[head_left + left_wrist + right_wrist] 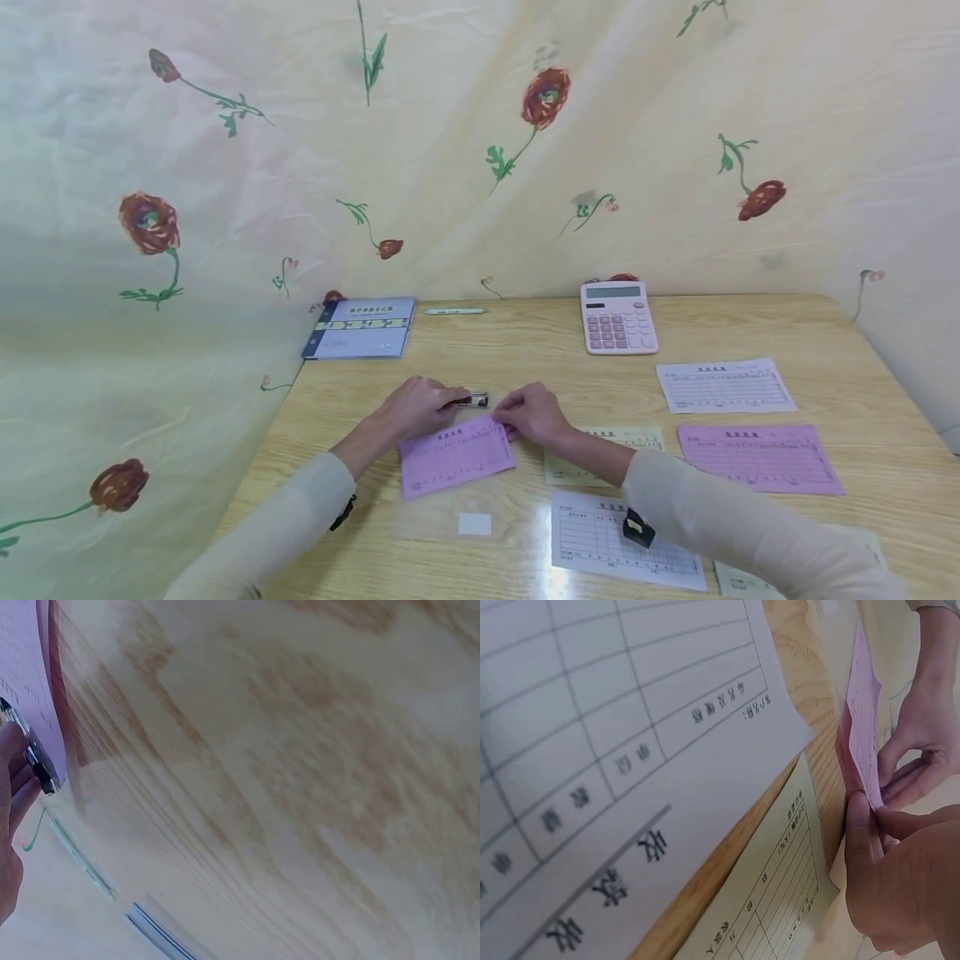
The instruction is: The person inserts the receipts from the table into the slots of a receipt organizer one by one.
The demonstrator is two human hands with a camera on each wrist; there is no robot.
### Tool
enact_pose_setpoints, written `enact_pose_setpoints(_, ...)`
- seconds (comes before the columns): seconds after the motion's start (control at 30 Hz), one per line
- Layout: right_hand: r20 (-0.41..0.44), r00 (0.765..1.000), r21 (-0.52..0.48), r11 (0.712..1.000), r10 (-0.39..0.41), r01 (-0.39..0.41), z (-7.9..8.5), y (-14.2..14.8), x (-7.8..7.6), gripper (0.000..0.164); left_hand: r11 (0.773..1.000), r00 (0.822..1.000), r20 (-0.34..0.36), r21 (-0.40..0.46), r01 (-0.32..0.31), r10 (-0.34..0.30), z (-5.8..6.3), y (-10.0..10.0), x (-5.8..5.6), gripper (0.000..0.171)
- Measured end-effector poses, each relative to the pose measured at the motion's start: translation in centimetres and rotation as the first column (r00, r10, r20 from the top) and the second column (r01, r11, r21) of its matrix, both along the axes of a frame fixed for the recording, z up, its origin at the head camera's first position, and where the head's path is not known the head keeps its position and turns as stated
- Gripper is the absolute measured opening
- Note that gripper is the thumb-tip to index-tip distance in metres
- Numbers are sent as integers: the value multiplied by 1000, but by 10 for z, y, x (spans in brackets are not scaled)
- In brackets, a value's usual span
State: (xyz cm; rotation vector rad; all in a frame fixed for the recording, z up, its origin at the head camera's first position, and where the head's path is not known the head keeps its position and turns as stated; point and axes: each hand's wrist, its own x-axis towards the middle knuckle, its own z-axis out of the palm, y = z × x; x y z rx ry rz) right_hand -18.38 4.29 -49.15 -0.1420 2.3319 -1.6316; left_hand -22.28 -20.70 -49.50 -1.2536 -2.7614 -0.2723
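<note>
A pink receipt slip lies tilted over a clear clipboard that bears a small white label. My left hand grips the silver-and-black metal clip at the board's top; in the left wrist view the clip lies along the slip's edge. At the slip's upper right corner, my right hand pinches the paper between thumb and fingers. The right wrist view has the pink slip bowed up from the board, with both hands close together at its end.
Pale green, white and pink slips lie under and beyond my right arm, another white slip farther back. Along the far edge are a blue notebook, a pen and a calculator. Flowered cloth hangs behind.
</note>
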Motion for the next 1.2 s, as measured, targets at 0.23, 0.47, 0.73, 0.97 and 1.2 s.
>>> enact_pose_setpoints(0.23,-27,1000,29,1000,1,0,-1,-4,-6,6,999,998,-55,-2,35,-35,-2,0,-3,29)
enact_pose_setpoints(0.47,-39,999,34,999,18,-17,1,-4,-6,6,999,999,-32,-10,33,-33,1,1,-4,27)
enact_pose_setpoints(0.73,-34,999,25,1000,18,-17,-1,-2,-6,7,997,993,-91,-30,77,-80,1,3,-5,22)
enact_pose_setpoints(0.97,-27,999,14,1000,20,-19,-2,-2,-7,7,989,977,-168,-80,122,-134,-3,5,-7,18)
enact_pose_setpoints(1.2,-35,998,51,998,48,-47,0,-3,-7,8,987,960,-234,-83,135,-151,-5,4,-6,15)
